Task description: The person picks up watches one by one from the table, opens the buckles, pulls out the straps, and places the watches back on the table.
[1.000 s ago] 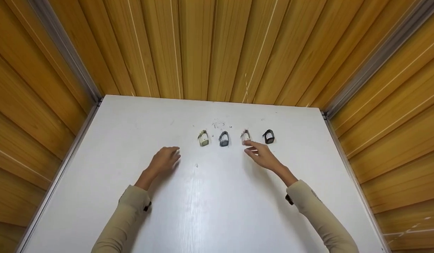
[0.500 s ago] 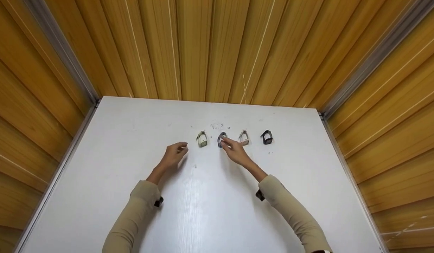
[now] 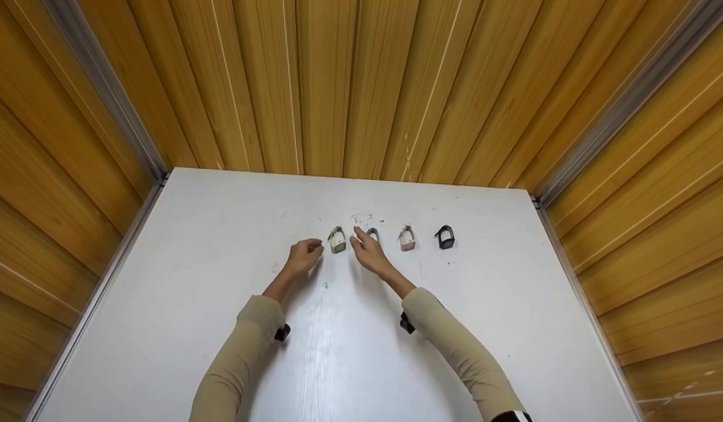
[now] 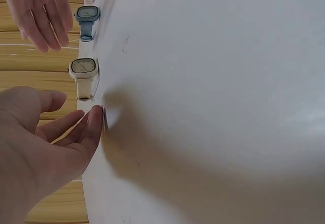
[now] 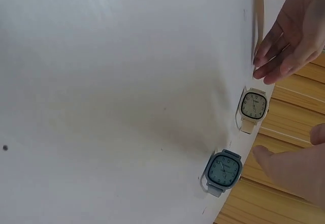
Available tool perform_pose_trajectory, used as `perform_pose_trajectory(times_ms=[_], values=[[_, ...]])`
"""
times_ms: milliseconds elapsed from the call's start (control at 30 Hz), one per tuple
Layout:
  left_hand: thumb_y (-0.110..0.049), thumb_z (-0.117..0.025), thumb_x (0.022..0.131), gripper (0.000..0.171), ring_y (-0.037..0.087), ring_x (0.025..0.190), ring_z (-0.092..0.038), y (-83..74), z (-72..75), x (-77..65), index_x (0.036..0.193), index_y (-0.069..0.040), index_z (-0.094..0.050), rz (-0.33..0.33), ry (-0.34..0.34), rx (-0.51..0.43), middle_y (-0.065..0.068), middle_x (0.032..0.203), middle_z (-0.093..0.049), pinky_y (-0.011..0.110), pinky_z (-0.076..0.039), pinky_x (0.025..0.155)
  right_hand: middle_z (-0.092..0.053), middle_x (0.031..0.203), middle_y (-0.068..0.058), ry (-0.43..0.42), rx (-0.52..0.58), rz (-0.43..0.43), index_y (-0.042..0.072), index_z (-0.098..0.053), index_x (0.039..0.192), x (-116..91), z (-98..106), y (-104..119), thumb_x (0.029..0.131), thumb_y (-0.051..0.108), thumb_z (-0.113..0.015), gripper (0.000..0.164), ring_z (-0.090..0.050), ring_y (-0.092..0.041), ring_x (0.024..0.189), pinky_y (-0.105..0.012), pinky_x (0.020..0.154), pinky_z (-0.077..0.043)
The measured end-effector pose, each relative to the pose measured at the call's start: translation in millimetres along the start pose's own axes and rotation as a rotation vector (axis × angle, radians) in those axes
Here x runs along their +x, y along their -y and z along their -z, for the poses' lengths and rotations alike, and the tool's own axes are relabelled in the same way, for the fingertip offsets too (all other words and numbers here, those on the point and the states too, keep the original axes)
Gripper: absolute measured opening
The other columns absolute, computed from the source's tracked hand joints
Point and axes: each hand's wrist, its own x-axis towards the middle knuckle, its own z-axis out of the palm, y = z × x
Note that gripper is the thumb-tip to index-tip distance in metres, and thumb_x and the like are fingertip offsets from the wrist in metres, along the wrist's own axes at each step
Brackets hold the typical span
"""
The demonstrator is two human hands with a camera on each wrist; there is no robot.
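Wristwatches with closed straps stand in a row on the white table. The cream one (image 3: 338,247) (image 4: 84,67) (image 5: 254,106) lies between my two hands. My left hand (image 3: 304,256) (image 4: 56,142) is just left of it, fingers loosely bent and holding nothing. To its right my right hand (image 3: 370,257) (image 5: 297,168) hovers with fingers extended and nothing in them. In the head view that hand partly covers the blue watch (image 3: 374,234) (image 4: 88,14) (image 5: 223,171). A pink watch (image 3: 407,245) and a black watch (image 3: 447,241) are farther right.
The white table (image 3: 221,217) ends at a wood-patterned wall (image 3: 326,88) behind the watches. Metal rails (image 3: 98,281) run along the sides. Small dark marks (image 3: 361,218) dot the surface behind the row.
My right hand has moved left from the pink watch, past the blue one, toward the cream watch. My left hand has moved right, closer to the cream watch. The watches stay in their row.
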Motion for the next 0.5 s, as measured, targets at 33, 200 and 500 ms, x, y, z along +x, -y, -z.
perform_pose_trajectory(times_ms=[33, 200, 500], values=[[-0.006, -0.054, 0.102, 0.035, 0.041, 0.118, -0.066, -0.9, -1.7, 1.3, 0.129, 0.014, -0.062, 0.008, -0.001, -0.003, 0.03, 0.125, -0.067, 0.047, -0.056, 0.102, -0.037, 0.157, -0.032, -0.004, 0.01, -0.026, -0.014, -0.036, 0.15, 0.8, -2.0, 0.4, 0.109, 0.015, -0.043, 0.051, -0.038, -0.044, 0.148, -0.05, 0.122, -0.037], [-0.005, -0.055, 0.1, 0.033, 0.037, 0.108, -0.07, -3.3, -8.8, 6.6, 0.125, 0.014, -0.065, 0.028, -0.035, 0.001, 0.028, 0.116, -0.072, 0.042, -0.059, 0.095, -0.051, 0.148, -0.031, -0.039, 0.038, -0.132, -0.012, -0.042, 0.148, 5.9, -13.1, -0.9, 0.108, 0.015, -0.046, 0.049, -0.05, -0.042, 0.14, -0.048, 0.118, -0.042], [-0.006, -0.057, 0.099, 0.029, 0.035, 0.105, -0.071, -8.5, -17.3, 12.6, 0.12, 0.01, -0.069, 0.066, -0.081, -0.043, 0.025, 0.112, -0.074, 0.04, -0.059, 0.094, -0.052, 0.148, -0.029, -0.099, 0.075, -0.197, -0.014, -0.047, 0.144, 10.8, -23.4, -8.5, 0.106, 0.009, -0.044, 0.044, -0.049, -0.039, 0.141, -0.044, 0.12, -0.041]])
